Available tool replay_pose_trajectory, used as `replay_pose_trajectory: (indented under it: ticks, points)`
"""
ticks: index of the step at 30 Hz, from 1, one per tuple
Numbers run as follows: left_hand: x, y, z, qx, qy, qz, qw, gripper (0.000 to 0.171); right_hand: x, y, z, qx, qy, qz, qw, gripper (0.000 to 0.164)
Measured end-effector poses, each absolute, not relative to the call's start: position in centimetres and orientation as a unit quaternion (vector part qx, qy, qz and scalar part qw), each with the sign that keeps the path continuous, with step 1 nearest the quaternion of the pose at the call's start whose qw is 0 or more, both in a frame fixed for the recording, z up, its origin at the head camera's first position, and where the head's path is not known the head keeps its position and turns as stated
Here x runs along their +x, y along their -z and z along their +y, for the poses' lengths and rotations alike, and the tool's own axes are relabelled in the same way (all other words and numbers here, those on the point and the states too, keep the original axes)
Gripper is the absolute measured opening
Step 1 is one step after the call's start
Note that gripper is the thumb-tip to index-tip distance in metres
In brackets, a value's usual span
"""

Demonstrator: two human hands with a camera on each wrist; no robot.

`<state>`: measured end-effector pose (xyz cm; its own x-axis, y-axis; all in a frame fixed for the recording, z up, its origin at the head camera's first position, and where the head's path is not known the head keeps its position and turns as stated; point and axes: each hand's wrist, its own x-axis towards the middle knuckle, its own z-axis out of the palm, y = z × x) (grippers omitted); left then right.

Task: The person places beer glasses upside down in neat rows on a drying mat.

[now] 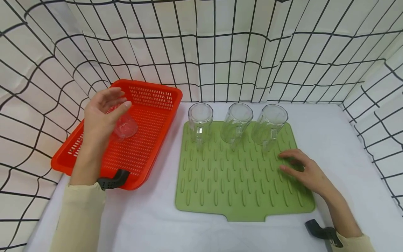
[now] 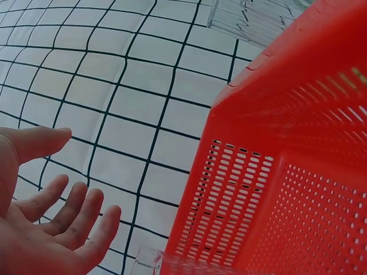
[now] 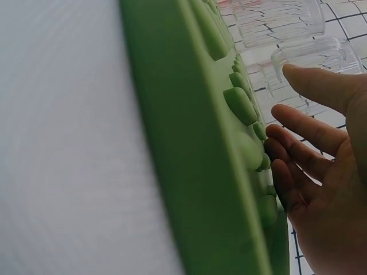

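My left hand (image 1: 101, 113) is over the red plastic basket (image 1: 163, 140), its fingers apart and loosely bent with nothing in them. Below that hand lies a clear glass (image 1: 127, 126), partly hidden by it; the left wrist view shows a gap between the fingers and a bit of clear glass (image 2: 148, 260). Three clear glass mugs (image 1: 200, 119) (image 1: 237, 122) (image 1: 269, 124) stand upside down in a row along the far side of a green drying mat (image 1: 220, 175). Near the mat's right edge hovers my right hand (image 1: 306, 171), relaxed and holding nothing, closest to the rightmost mug.
A white cloth (image 1: 145, 217) covers the table. White fabric with a black grid (image 1: 214, 52) closes off the back and both sides. The basket's raised rim stands left of the mat. Each wrist wears a black mount (image 1: 114, 179).
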<state>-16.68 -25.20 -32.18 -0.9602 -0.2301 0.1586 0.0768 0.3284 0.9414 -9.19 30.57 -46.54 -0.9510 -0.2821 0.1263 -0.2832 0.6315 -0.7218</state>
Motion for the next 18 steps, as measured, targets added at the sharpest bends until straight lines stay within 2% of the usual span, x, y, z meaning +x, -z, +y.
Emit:
replay_pose_trajectory:
  ticks: [5, 12, 18]
  points:
    - [-16.7, 32.0, -25.6, 0.089, 0.555, -0.815, 0.142, 0.051, -9.1, 46.5, 30.7, 0.156, -0.398, -0.904, -0.001, 0.037]
    - [-16.6, 31.8, -26.5, 0.114, 0.613, -0.765, 0.163, 0.054, -9.2, 46.4, 30.8, 0.155, -0.399, -0.904, 0.002, 0.036]
    - [-16.9, 31.9, -27.1, 0.143, 0.579, -0.783, 0.178, 0.053, -9.1, 46.5, 30.8, 0.150, -0.401, -0.904, -0.004, 0.036]
